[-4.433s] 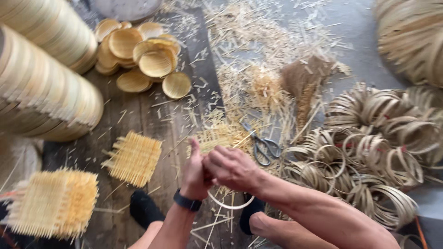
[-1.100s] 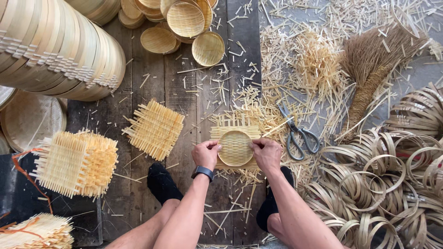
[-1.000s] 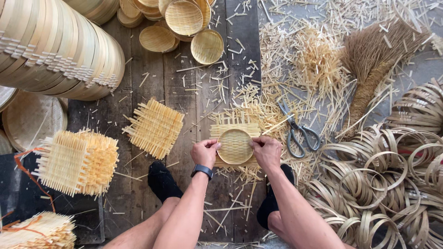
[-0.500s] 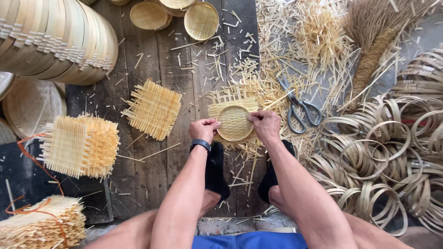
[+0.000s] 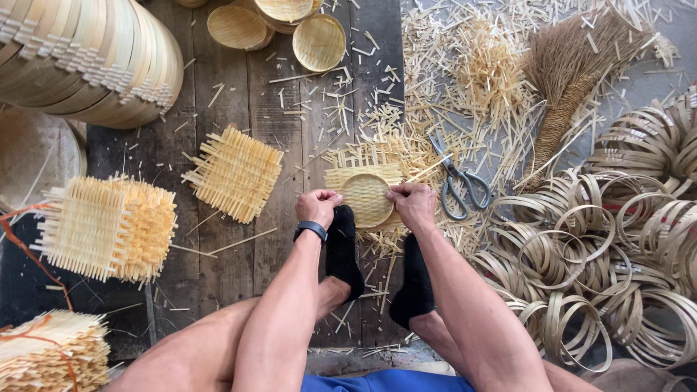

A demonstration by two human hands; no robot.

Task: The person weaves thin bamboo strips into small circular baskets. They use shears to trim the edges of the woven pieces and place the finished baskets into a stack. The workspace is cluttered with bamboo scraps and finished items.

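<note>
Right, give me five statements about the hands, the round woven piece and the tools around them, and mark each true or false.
1. Both hands, left hand and right hand, press on the round pale woven bamboo disc. True.
2. The grey metal scissors are in the right hand. False: they lie on the floor beside it.
3. A black wristband sits on the left wrist. True.
4. The brown straw whisk broom lies left of the disc. False: it lies to the upper right.
5. The feet are bare. False: black socks.
</note>
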